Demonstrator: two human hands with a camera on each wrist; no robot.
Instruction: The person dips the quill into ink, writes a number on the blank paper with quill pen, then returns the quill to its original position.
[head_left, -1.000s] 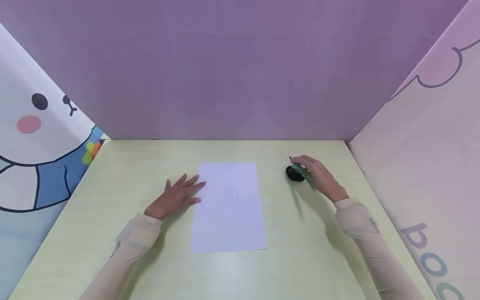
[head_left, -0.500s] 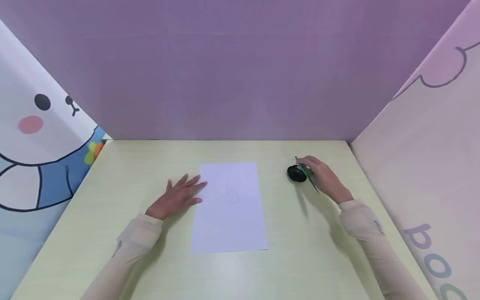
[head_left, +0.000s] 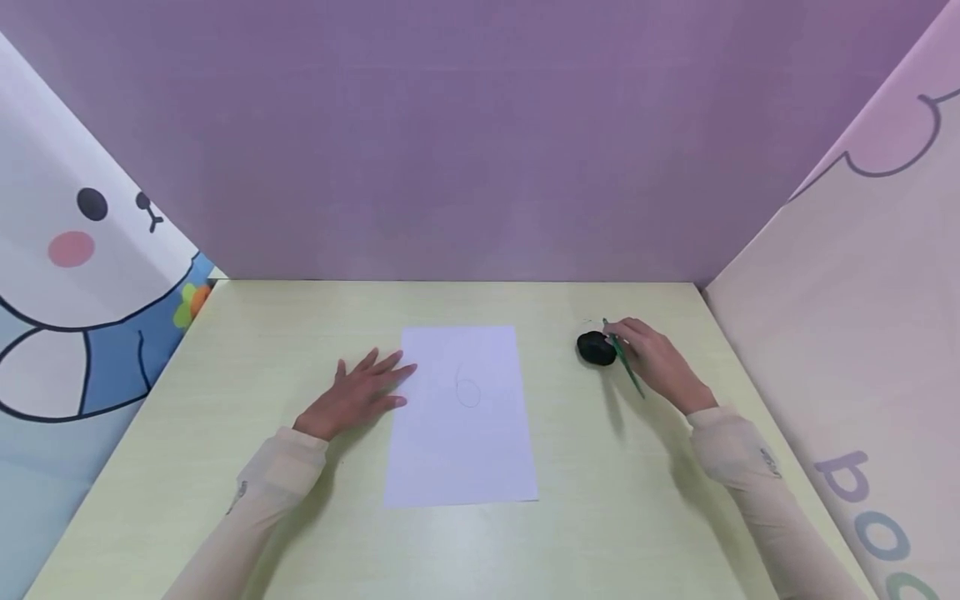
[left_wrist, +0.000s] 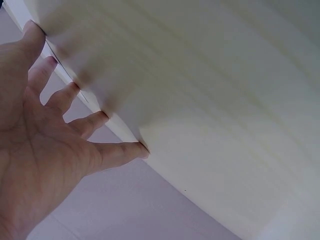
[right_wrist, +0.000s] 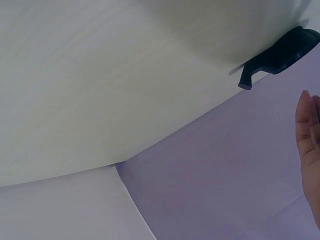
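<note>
A white sheet of paper lies mid-table, with a thin drawn figure like a 6 on it. My left hand has its fingers spread, their tips on the sheet's left edge. The left wrist view shows that palm with the fingers apart. Between thumb and fingers of my right hand is a slender green pen, slanting down toward me. Just left of it stands a black rounded object; the right wrist view shows a short bent projection on this dark object. There, most of my right hand is cut off.
The pale wooden table ends at a purple wall behind. Printed panels flank it: a cartoon animal panel at left, a white panel with letters at right. Small faint marks show behind the black object.
My right hand has moved right and slightly toward me with the green pen, away from the black object's top. My left hand stays on the paper. The head view has shifted slightly.
</note>
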